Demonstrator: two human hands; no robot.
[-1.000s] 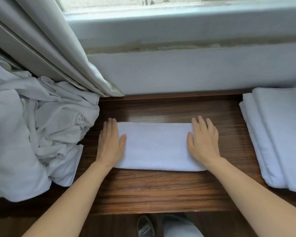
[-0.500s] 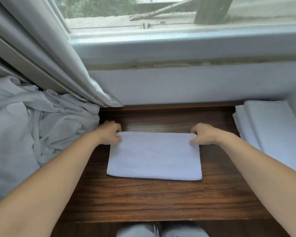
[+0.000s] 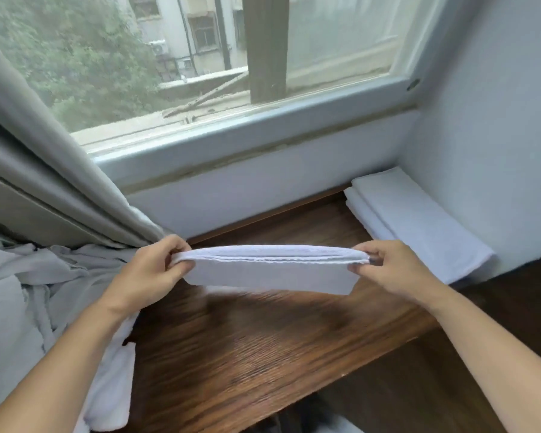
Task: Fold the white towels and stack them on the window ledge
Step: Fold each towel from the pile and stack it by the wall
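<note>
A folded white towel [image 3: 270, 270] hangs in the air above the dark wooden ledge [image 3: 247, 348], its folded edge facing me. My left hand [image 3: 152, 270] pinches its left end and my right hand [image 3: 391, 270] pinches its right end. A stack of folded white towels [image 3: 416, 223] lies on the ledge at the right, against the side wall. A heap of unfolded white towels [image 3: 28, 307] lies at the left, partly under the curtain.
A grey curtain [image 3: 44, 170] hangs down at the left to the ledge. The window frame [image 3: 263, 132] and a white wall run behind the ledge. A white side wall [image 3: 497, 135] closes off the right. The ledge's front edge runs diagonally at lower right.
Both hands went from pressing the towel flat, to gripping its far corners, to lifting it off the ledge. The view has tilted up and turned right.
</note>
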